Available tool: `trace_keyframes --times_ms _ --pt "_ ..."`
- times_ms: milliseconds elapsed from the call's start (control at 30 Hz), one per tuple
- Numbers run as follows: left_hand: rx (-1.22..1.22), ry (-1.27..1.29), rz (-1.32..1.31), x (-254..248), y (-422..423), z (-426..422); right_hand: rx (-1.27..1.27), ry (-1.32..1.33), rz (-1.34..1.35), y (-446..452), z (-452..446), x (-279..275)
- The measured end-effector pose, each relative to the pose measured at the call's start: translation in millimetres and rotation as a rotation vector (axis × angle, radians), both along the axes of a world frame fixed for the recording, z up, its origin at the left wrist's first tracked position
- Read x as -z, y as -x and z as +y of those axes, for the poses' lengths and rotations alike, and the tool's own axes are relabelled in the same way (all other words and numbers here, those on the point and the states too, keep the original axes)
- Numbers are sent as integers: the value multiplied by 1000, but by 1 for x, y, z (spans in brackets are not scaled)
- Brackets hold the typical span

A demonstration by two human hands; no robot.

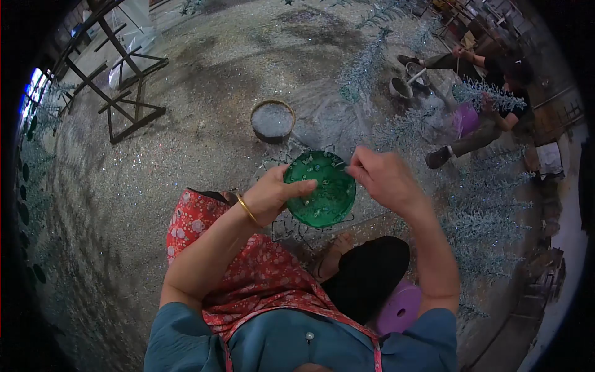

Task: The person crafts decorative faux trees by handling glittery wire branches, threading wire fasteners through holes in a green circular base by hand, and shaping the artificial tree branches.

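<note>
A round, glossy green disc (pixel 322 201) with small clear, shiny bits scattered over its face is held in front of my lap. My left hand (pixel 271 195) grips its left edge, thumb lying across the face; the fingers behind are hidden. At the disc's upper right edge, my right hand (pixel 385 180) is closed in a pinch. Whatever sits between those fingertips is too small to name. Thin dark wire-like loops show around the disc's rim. Beyond it, a round tub (pixel 273 120) of whitish glittering flakes rests on the floor.
Frosted artificial branches (pixel 489 217) spread along the right side. A person (pixel 505 71) sits at the upper right near a purple object (pixel 465 119) and a bucket (pixel 401 88). Dark metal stands (pixel 127 105) occupy the upper left. Glitter covers the floor (pixel 142 167).
</note>
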State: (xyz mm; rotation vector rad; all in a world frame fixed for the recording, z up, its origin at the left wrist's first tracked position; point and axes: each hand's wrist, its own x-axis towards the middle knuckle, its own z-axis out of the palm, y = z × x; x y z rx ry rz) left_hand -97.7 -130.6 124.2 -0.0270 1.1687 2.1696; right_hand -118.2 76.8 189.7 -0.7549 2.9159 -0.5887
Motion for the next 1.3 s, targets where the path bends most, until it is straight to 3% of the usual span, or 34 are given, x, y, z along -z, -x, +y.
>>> trace_keyframes --times_ms 333,400,467,500,567,667,767,967,1300 --pt "47 123 133 4 -1 -1 -63 -121 68 3 -1 4" --pt "116 132 50 -8 -3 -3 216 -182 347 18 13 11" --pt "259 219 201 12 -16 3 559 44 363 51 64 -10" --pt "287 345 384 9 -9 3 543 44 376 57 62 -17" --pt "68 158 34 3 -7 2 414 262 -112 33 61 -12" --pt "31 105 -8 -8 -1 -2 229 330 -303 2 19 -12" --pt "30 108 14 -3 -4 -2 -2 170 -144 -8 4 -5" --pt "102 101 121 5 -4 0 -75 -93 -21 -7 -2 -8" --pt "3 78 166 0 2 -2 151 141 -7 11 -3 18"
